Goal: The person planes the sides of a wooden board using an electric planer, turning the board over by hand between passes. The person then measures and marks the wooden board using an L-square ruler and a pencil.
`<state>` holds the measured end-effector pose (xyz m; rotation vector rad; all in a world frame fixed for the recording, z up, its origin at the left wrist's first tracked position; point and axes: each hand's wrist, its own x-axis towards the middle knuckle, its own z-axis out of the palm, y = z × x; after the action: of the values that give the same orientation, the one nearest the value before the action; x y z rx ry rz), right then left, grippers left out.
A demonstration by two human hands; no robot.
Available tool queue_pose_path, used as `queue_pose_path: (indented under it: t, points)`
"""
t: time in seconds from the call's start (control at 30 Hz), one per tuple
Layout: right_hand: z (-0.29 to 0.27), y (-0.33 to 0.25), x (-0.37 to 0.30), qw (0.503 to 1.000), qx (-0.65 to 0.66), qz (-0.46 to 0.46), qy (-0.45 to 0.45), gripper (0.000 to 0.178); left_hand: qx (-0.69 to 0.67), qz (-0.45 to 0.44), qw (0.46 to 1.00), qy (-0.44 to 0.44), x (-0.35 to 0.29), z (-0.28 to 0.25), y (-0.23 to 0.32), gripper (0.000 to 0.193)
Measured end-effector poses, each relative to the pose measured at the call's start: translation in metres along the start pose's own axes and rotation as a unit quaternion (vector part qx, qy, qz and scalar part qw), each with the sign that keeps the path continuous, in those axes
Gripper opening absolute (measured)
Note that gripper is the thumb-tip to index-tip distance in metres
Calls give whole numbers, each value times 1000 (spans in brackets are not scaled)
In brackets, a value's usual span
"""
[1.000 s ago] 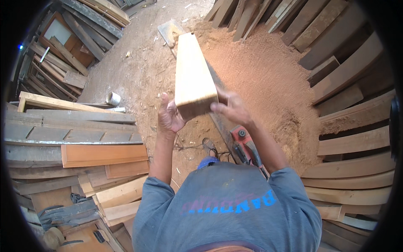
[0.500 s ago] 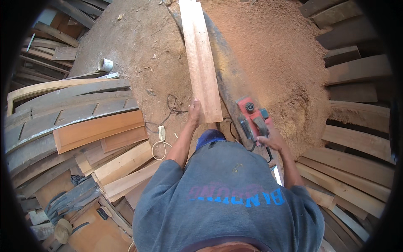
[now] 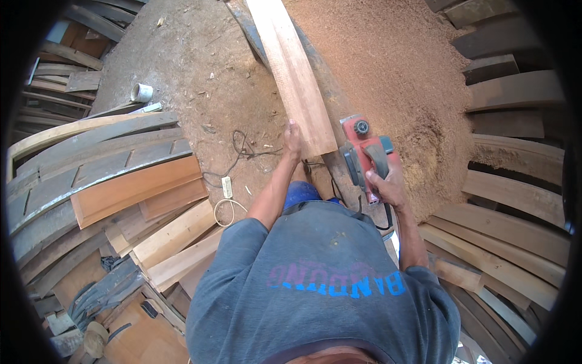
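Note:
A long, pale reddish wooden board (image 3: 297, 79) stretches away from me over a dark, sawdust-dusted beam (image 3: 336, 100). My left hand (image 3: 293, 138) grips the board's left edge close to its near end; part of the fingers is hidden. To the right of that end, my right hand (image 3: 389, 184) is closed around the handle of a red electric planer (image 3: 357, 148) with a black knob on top. The planer is apart from the board, and a black cord hangs from its rear.
Sawdust (image 3: 388, 73) covers the ground at right. A white extension socket (image 3: 227, 188) and tangled dark cable (image 3: 242, 145) lie left of my arm. Stacked orange-brown panels (image 3: 136, 191) and planks (image 3: 515, 191) line both sides. A white bucket (image 3: 142, 93) sits farther left.
The board's near end has shifted right and away from me with my left hand, so the board slants more. My right hand has carried the planer slightly farther forward.

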<state>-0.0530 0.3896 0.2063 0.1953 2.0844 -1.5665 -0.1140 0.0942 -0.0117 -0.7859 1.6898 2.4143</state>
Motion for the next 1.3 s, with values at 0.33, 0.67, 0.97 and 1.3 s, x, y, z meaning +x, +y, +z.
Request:
queue_pose_path:
  t: [0.33,0.67,0.97,1.3]
  points:
    - [36,-4,-8,991,119,43,-41,35,-23,12,998,-51,5,5,0,86]
    - [69,-24,29,996,-36,-74,-24,58,5,-27,996,-82,-8,-6,11,88]
    - [99,-153,264,990,-17,-139,-6,49,45,3,999,-31,6,-17,-13,80]
    - [98,-116,184,994,65,-61,-61,34,-189,-16,980,-55,-15,-16,-10,67]
